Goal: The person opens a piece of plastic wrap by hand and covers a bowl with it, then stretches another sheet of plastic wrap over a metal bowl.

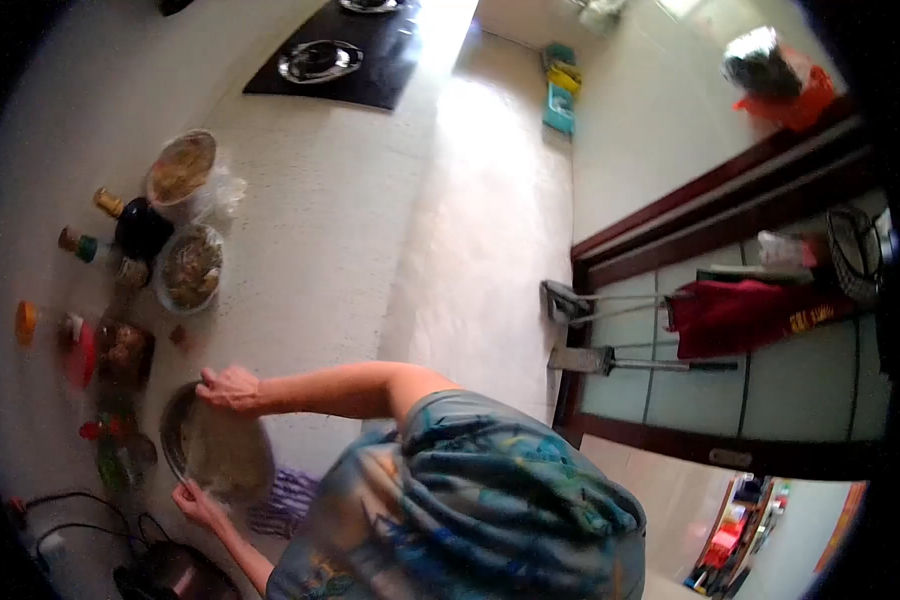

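A round metal basin (175, 425) stands on the light counter, its inside showing something pale that I cannot make out. My right hand (232, 391) is closed on the rim nearer the bowls. On the opposite side of the rim, my left hand (200, 502) is closed too, thumb and fingers at the edge. A purple-and-white striped cloth (286, 500) lies between the basin and my body. Two bowls of food, a larger one (182, 168) with plastic around it and a smaller one (191, 268), sit farther along the counter.
Dark bottles (145, 228), a brown-filled jar (126, 355) and a green bottle (116, 462) line the wall side. A black appliance (180, 572) with cords sits beyond my left hand. A black gas stove (335, 65) is at the far end; a dustpan (582, 360) stands on the floor behind.
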The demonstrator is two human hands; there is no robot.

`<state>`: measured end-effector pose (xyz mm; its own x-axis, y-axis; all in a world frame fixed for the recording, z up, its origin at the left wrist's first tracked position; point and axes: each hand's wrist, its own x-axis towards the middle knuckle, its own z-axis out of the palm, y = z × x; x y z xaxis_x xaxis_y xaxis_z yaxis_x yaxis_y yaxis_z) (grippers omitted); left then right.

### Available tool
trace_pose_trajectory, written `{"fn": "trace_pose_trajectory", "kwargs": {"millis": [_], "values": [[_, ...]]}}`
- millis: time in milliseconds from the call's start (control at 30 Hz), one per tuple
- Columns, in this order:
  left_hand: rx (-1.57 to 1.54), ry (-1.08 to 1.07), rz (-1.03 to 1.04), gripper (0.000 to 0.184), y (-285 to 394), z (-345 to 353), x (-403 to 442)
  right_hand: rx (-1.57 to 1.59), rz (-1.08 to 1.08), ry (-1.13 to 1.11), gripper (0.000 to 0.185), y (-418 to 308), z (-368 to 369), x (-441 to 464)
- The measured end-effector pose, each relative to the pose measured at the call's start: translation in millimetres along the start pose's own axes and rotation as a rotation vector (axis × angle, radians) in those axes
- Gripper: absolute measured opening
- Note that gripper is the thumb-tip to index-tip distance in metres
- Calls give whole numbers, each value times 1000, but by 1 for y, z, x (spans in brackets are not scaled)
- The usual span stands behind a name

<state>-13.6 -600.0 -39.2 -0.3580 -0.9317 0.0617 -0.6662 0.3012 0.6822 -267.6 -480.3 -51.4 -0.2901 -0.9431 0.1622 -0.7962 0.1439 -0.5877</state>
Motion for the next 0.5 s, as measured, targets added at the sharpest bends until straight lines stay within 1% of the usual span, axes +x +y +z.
{"fn": "trace_pose_trajectory", "kwargs": {"millis": [33, 67, 133, 167, 200, 267, 333, 367, 400, 433, 467, 500], "values": [[21, -28, 86, 31, 3, -4, -6, -7, 14, 1, 23, 1, 3, -2], [27, -43, 99, 31, 6, -3, -6, -2, 31, 11, 23, 1, 0, -8], [-9, 2, 37, 30, 0, -3, -8, 28, 47, -13, 22, -4, -5, -18], [33, -59, 10, 27, 1, -7, -7, 30, 56, -7, 22, -7, -6, -21], [37, -65, 20, 27, -3, -6, -5, 10, 59, 12, 23, -9, -7, -23], [-49, -57, 38, 27, -11, -1, -2, -13, 73, 40, 24, -10, 3, -25], [5, -72, 57, 27, -12, -2, 3, -45, -28, 170, 26, -3, 24, -17], [60, -77, 66, 26, -13, -3, 5, -49, -20, 181, 26, -4, 17, -22], [59, -83, 77, 26, -23, -1, 11, -107, -93, 274, 20, -9, 6, -27], [10, -46, 138, 25, -38, 2, 17, -165, -164, 363, 14, -11, -1, -32], [-38, -10, 197, 24, -36, 4, 16, -165, -152, 368, 14, -10, 1, -34], [-34, -19, 204, 24, -35, 3, 14, -169, -155, 373, 15, -9, 6, -33]]}}
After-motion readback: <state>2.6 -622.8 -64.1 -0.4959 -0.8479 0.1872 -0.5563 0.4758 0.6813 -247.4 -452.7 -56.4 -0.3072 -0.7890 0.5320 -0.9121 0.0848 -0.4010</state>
